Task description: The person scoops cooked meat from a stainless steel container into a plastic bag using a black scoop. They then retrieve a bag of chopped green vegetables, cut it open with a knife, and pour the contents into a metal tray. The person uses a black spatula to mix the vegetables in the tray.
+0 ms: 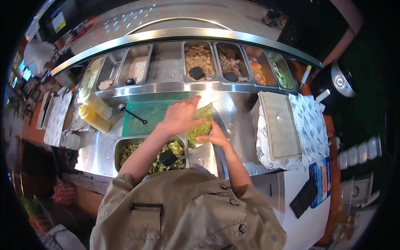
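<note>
A clear plastic bag of chopped green food (201, 125) stands tilted between my two hands over the steel counter. My right hand (215, 135) grips its lower right side, thumb across the front. At its upper left is my left hand (181, 114), the thumb lying over the bag and the fingers stretched past its edge. Below my left forearm sits a steel pan of chopped greens (137, 148) with a black measuring scoop (167, 158) in it. A green cutting board (143, 107) lies left of the bag, bearing a small black-handled scoop (132, 114).
Behind the board runs a row of steel food pans (165, 62), some holding food and scoops. Two squeeze bottles (93, 118) lean at left. On the right are a lidded container (279, 125), printed paper sheets (309, 125), a black phone (303, 198) and a black appliance (331, 82).
</note>
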A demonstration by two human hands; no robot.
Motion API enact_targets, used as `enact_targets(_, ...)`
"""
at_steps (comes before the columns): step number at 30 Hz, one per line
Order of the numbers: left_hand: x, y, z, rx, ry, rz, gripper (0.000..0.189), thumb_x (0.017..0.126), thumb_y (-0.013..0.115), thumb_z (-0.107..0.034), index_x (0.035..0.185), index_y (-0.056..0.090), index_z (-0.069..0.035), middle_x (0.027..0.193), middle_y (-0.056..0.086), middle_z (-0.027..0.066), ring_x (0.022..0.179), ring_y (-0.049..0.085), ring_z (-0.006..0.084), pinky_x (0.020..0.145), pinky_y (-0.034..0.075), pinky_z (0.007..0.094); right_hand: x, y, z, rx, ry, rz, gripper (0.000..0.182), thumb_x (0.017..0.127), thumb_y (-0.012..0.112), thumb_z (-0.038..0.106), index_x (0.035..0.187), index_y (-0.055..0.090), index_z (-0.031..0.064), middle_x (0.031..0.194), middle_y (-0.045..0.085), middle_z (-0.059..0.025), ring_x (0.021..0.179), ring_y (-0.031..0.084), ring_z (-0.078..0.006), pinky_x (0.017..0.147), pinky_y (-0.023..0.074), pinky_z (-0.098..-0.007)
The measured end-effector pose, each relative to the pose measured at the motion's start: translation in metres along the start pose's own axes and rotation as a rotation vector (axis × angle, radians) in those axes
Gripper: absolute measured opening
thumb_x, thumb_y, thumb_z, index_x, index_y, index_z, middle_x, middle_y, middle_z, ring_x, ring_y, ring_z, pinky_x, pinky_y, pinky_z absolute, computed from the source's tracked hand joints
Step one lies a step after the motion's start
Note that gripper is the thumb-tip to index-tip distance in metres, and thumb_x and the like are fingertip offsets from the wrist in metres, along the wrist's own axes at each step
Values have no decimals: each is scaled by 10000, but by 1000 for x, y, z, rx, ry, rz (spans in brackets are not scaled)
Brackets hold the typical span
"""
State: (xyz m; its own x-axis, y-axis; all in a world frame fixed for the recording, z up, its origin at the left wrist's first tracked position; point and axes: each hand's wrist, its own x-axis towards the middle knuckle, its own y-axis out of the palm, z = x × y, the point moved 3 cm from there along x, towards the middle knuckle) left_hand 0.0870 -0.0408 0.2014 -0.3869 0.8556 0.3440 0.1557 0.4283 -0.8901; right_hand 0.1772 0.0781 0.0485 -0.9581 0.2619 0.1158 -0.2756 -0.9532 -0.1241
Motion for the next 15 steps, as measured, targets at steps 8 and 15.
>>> enact_targets(8, 32, 57, -18, 77, -83, 213, 245, 800, 522, -311, 820, 601, -80, 724, 608, 142, 741, 607, 264, 731, 419, 426, -21, 17, 2, -279, -188, -366, 688, 512, 818, 198, 1070, 474, -14, 1062, 525, -143, 1006, 507, -219, 849, 409, -336)
enact_targets(15, 39, 102, 25, -1011, -532, -37, 233, 880, 452, -246, 808, 559, -53, 660, 548, 51, 578, 505, 130, 503, 403, 277, -30, 31, -8, 12, -162, -474, 563, 559, 784, 147, 1019, 504, -17, 897, 610, -114, 823, 588, -176, 733, 469, -304)
